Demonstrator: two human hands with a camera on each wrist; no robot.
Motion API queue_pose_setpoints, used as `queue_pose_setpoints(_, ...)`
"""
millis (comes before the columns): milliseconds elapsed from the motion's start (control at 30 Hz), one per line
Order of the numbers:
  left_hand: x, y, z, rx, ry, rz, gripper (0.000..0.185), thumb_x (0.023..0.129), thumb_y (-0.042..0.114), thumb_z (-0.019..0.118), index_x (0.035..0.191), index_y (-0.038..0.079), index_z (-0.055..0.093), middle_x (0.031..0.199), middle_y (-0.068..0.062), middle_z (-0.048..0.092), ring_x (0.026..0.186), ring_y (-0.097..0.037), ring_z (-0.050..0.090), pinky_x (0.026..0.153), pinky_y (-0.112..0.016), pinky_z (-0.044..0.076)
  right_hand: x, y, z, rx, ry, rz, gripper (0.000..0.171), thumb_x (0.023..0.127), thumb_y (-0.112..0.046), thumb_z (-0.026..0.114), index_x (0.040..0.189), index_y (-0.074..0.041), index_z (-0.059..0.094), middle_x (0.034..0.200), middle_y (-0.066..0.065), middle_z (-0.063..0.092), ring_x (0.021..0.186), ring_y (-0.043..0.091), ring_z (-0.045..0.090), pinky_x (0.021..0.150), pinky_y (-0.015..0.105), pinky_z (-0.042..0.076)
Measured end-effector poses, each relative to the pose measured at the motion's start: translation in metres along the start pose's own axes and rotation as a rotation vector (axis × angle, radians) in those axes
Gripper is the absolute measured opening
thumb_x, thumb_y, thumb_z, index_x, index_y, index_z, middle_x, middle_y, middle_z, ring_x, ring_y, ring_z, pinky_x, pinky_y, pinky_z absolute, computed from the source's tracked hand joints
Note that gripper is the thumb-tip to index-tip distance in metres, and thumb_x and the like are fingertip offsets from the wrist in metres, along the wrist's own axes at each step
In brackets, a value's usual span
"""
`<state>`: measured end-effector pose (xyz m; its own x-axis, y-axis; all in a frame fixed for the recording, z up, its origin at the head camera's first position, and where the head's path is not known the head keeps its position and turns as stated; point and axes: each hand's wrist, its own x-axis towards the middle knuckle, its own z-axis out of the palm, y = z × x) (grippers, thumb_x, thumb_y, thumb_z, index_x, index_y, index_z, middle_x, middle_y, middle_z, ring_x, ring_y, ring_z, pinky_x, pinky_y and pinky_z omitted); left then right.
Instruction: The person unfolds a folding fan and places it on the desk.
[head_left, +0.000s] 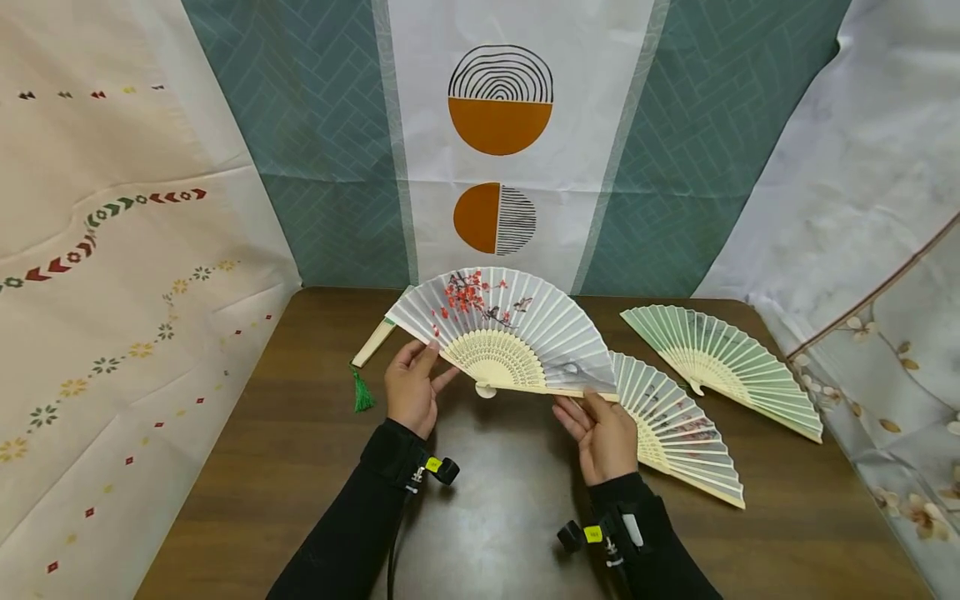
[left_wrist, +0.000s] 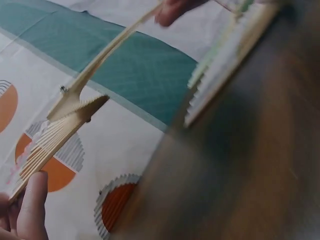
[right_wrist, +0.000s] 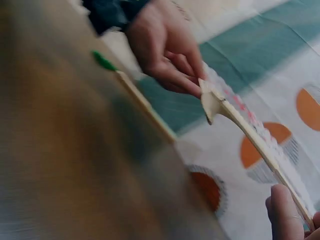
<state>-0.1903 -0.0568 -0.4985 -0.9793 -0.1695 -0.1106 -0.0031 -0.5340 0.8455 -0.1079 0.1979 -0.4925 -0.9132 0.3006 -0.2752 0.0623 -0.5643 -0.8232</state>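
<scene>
Spread wide above the table is a white folding fan [head_left: 558,329] with red blossoms and pale pierced ribs. My left hand [head_left: 412,392] pinches its left edge; in the left wrist view that thumb [left_wrist: 33,205] presses on the ribs. At the other end, my right hand [head_left: 606,437] grips the lower right guard stick, its thumb [right_wrist: 285,212] along the stick in the right wrist view. The fan's pivot end points toward me. A second spread fan [head_left: 675,425], white with dark and reddish painting, lies beside my right hand, partly hidden by the hand and the held fan.
A green spread fan [head_left: 723,354] lies at the back right of the brown table [head_left: 300,467]. Behind my left hand is a folded fan [head_left: 375,340] with a green tassel [head_left: 362,393], partly covered by the held fan. Patterned cloth [head_left: 337,150] hangs behind the table.
</scene>
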Motion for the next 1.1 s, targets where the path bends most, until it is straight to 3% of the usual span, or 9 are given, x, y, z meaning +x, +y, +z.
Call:
queue_pose_setpoints(167,-0.009,0.004,-0.027,0.141,-0.027,-0.113,0.016,0.117,0.007,0.063,0.129,-0.005,0.063,0.111,-0.002,0.063,0.105,-0.013,0.065,0.084,-0.032,0.074,-0.035,0.009,-0.023,-0.173,-0.085,0.099,0.037,0.125,-0.019,0.044,0.152,0.006,0.045,0.115,0.004,0.085,0.104,0.015,0.087,0.094,0.034,0.073)
queue_pose_setpoints(433,-0.023,0.006,-0.055,0.350,-0.051,-0.279,0.032,0.115,0.006,0.066,0.141,-0.011,0.060,0.109,-0.006,0.073,0.089,-0.014,0.076,0.075,-0.034,0.074,-0.074,0.021,-0.048,-0.322,-0.118,0.278,0.043,0.123,-0.023,0.051,0.152,0.007,0.044,0.126,0.014,0.084,0.105,0.015,0.086,0.093,0.034,0.073)
queue_pose_setpoints(600,-0.030,0.007,-0.063,0.467,-0.067,-0.342,0.035,0.113,0.005,0.069,0.143,-0.009,0.058,0.111,-0.012,0.079,0.081,-0.014,0.081,0.068,-0.036,0.073,-0.091,0.026,-0.063,-0.376,-0.192,0.393,0.050,0.122,-0.025,0.055,0.155,0.011,0.043,0.126,0.011,0.084,0.107,0.015,0.086,0.095,0.036,0.073)
queue_pose_setpoints(800,-0.037,0.007,-0.068,0.606,-0.111,-0.381,0.037,0.113,0.011,0.072,0.143,-0.007,0.061,0.124,-0.021,0.079,0.080,-0.014,0.081,0.068,-0.036,0.073,-0.099,0.031,-0.079,-0.412,-0.216,0.422,0.057,0.122,-0.029,0.057,0.154,0.016,0.040,0.123,0.011,0.085,0.107,0.017,0.085,0.094,0.038,0.073)
queue_pose_setpoints(1100,-0.037,0.005,-0.066,0.770,-0.169,-0.415,0.023,0.110,0.014,0.076,0.122,-0.003,0.067,0.109,-0.017,0.082,0.074,-0.012,0.080,0.062,-0.031,0.071,-0.107,0.031,-0.098,-0.446,-0.247,0.436,0.052,0.122,-0.029,0.055,0.149,0.016,0.048,0.127,0.012,0.084,0.106,0.016,0.085,0.092,0.040,0.074)
